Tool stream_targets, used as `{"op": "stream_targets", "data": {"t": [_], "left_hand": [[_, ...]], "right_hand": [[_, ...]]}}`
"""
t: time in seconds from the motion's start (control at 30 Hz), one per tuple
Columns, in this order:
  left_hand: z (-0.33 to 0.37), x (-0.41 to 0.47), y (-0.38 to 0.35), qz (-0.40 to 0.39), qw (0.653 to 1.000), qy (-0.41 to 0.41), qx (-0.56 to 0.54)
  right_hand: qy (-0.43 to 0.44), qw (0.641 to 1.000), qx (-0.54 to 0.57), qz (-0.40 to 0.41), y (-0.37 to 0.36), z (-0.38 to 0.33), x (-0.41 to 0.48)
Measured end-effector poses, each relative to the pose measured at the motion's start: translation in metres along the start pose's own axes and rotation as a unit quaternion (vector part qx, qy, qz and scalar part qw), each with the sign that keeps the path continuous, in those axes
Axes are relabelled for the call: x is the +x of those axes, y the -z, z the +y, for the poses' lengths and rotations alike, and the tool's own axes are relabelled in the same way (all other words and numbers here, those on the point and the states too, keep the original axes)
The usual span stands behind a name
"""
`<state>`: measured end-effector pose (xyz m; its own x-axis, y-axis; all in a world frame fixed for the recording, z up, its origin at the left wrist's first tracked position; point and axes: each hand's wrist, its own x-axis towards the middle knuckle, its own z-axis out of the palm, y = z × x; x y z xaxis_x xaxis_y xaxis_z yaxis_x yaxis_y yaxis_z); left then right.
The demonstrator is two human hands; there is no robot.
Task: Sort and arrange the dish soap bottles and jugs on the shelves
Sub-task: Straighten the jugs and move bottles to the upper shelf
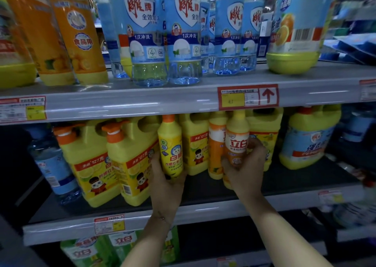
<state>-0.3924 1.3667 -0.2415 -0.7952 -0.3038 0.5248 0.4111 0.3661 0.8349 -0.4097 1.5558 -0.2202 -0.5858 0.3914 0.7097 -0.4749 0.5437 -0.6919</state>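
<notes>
Gripping small yellow bottle [170, 151], left hand [165, 185] curls round its base at middle shelf [203, 187]. At 3 o'clock, right hand [246, 171] wraps orange-white bottle [237, 142]. At 9 o'clock, yellow jugs [132, 161]; at 12 o'clock, one shelf up, blue bottles [148, 33].

A yellow bottle [170, 148] has an orange cap; an orange bottle [237, 144], a white band and yellow cap. The jugs [130, 161] are yellow, capped orange. Upper blue bottles [146, 33] are clear, labelled blue-white.
</notes>
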Motion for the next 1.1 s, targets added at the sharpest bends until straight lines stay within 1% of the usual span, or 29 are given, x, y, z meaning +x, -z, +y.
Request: {"op": "stream_targets", "data": {"t": [0.03, 0.1, 0.17, 0.2, 0.3, 0.37, 0.47, 0.53, 0.6, 0.7, 0.8, 0.93, 1.03, 1.1], "left_hand": [[0.000, 0.000, 0.000, -0.001, 1.000, 0.003, -0.001], [0.001, -0.001, 0.000, 0.002, 1.000, 0.003, 0.000], [0.002, -0.002, 0.002, 0.001, 1.000, -0.009, 0.000], [0.002, -0.004, 0.003, -0.003, 1.000, -0.018, -0.002], [0.004, -0.010, 0.007, -0.030, 0.999, -0.041, -0.018], [0.005, -0.016, 0.009, -0.061, 0.997, -0.037, -0.044], [0.017, -0.021, 0.007, -0.104, 0.992, -0.029, -0.071], [0.031, -0.021, 0.007, -0.113, 0.990, -0.032, -0.077], [0.047, -0.019, 0.008, -0.102, 0.990, -0.049, -0.083], [0.068, -0.015, 0.014, -0.066, 0.988, -0.118, -0.080], [0.088, -0.009, 0.024, -0.045, 0.982, -0.164, -0.082], [0.107, -0.003, 0.038, -0.042, 0.974, -0.196, -0.101], [0.117, 0.002, 0.050, -0.027, 0.974, -0.195, -0.110], [0.120, 0.005, 0.061, -0.002, 0.976, -0.187, -0.111]], "right_hand": [[-0.018, 0.999, 0.032, -0.018, -0.001, 0.002, 0.001], [-0.084, 0.991, 0.084, -0.065, -0.005, 0.005, 0.002], [-0.127, 0.983, 0.091, -0.093, -0.007, 0.009, 0.004], [-0.125, 0.983, 0.089, -0.101, -0.006, 0.010, 0.003], [-0.085, 0.985, 0.091, -0.118, 0.000, 0.008, -0.003], [-0.055, 0.984, 0.111, -0.127, 0.004, 0.007, -0.015], [-0.020, 0.983, 0.136, -0.122, 0.009, -0.009, -0.024], [-0.010, 0.981, 0.162, -0.107, 0.014, -0.027, -0.019], [0.041, 0.978, 0.185, -0.087, 0.024, -0.051, -0.009], [0.142, 0.966, 0.208, -0.066, 0.044, -0.096, 0.015], [0.206, 0.949, 0.235, -0.037, 0.061, -0.143, 0.047], [0.229, 0.931, 0.284, 0.006, 0.071, -0.195, 0.093], [0.235, 0.922, 0.308, 0.013, 0.060, -0.228, 0.113], [0.233, 0.919, 0.317, -0.003, 0.043, -0.247, 0.118]]}}
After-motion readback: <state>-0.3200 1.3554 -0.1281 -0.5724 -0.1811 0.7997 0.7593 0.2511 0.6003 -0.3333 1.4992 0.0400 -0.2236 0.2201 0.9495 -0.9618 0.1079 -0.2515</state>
